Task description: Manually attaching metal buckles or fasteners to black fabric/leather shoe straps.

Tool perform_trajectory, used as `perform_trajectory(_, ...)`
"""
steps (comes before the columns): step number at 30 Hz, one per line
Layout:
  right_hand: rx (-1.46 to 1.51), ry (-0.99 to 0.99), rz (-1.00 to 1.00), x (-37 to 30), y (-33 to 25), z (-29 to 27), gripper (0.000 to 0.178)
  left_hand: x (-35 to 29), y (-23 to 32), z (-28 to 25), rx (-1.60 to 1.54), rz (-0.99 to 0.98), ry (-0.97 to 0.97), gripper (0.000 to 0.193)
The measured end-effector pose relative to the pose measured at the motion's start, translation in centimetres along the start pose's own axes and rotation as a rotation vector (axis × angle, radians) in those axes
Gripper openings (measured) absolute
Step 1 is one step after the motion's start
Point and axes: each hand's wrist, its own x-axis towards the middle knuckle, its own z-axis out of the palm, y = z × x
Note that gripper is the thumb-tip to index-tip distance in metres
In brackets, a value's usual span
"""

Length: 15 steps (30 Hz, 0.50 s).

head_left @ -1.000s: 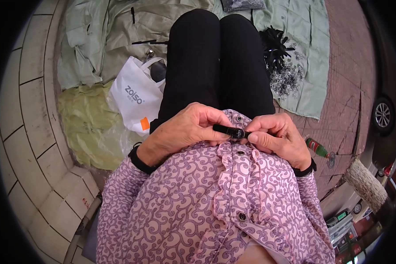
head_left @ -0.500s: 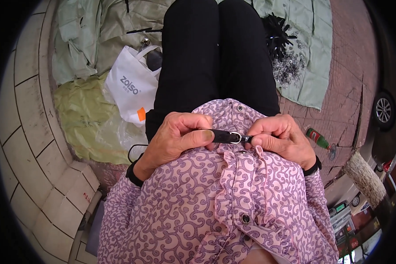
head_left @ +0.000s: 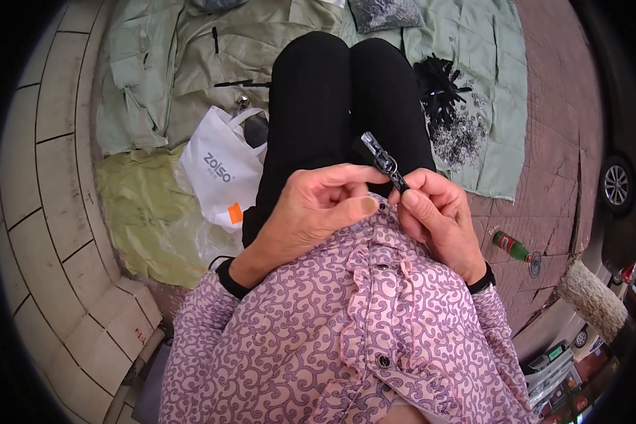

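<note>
A short black strap [head_left: 394, 176] with a silver metal ring around it stands tilted over my lap, its upper end pointing away and to the left. Thumb and fingers of my right hand [head_left: 442, 212] pinch its lower end. My left hand [head_left: 321, 201] is open beside it, thumb and forefinger apart, and the forefinger's tip reaches up to the strap near the ring; whether it touches, I cannot tell. To the right of my legs, a heap of black straps [head_left: 439, 88] lies by a spread of small metal rings [head_left: 459, 138] on a pale green sheet [head_left: 498, 169].
Left of my legs are a white bag [head_left: 215, 169] and a yellow-green plastic sheet [head_left: 138, 212]. Several black straps [head_left: 233, 84] lie farther off. A filled clear bag [head_left: 385, 14] sits beyond my knees. A green bottle [head_left: 510, 246] lies on the paving at right.
My left hand has let go of the strap. My right hand has turned the strap from level to tilted upward and moved it slightly away from my body.
</note>
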Motion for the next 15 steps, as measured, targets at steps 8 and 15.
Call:
perform_trajectory(8,-0.069,-0.039,-0.150,2.2,0.7,0.7,0.014,1.8,0.5,0.7,0.143,0.173,0.087,0.018)
perform_trajectory(15,-0.273,0.206,-0.457,2.3,0.2,0.8,0.012,2.2,0.5,1.1,0.281,0.208,0.191,0.013)
